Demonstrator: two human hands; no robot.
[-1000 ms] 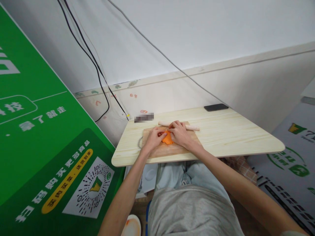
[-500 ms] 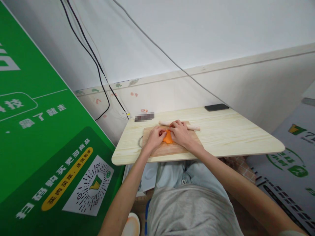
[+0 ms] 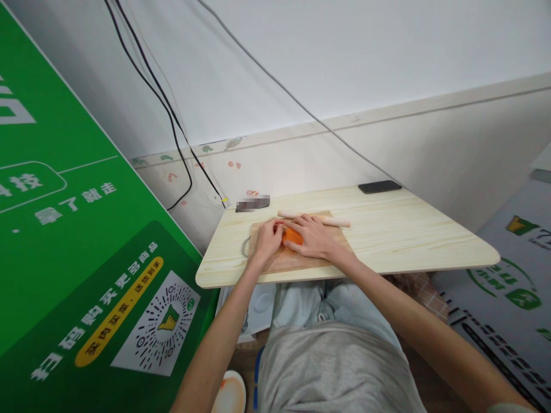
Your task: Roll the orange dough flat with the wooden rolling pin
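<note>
A flat piece of orange dough or modelling clay (image 3: 293,236) lies on a wooden cutting board (image 3: 297,263) between my two hands. My left hand (image 3: 267,240) has its fingers curled inward, thumb and fingertips closed at the left edge of the orange piece. Palm down, my right hand (image 3: 315,236) stretches its fingers over the far and right side of the piece, with the thumb spread along its near side. Just behind the right fingers a pale rolling pin (image 3: 338,221) rests across the board's far edge. Fingers partly hide the orange piece.
The board sits on a pale wooden table (image 3: 413,229) against the wall. A black phone (image 3: 379,187) lies at the back right, and a blurred dark object (image 3: 253,203) at the back left. A metal handle (image 3: 245,246) sticks out left of the board. A green panel (image 3: 86,189) stands at left.
My right hand has flattened and shifted slightly left, its fingers now stretched over the orange piece instead of bent at its edge. Less of the piece shows. The left hand has barely moved.
</note>
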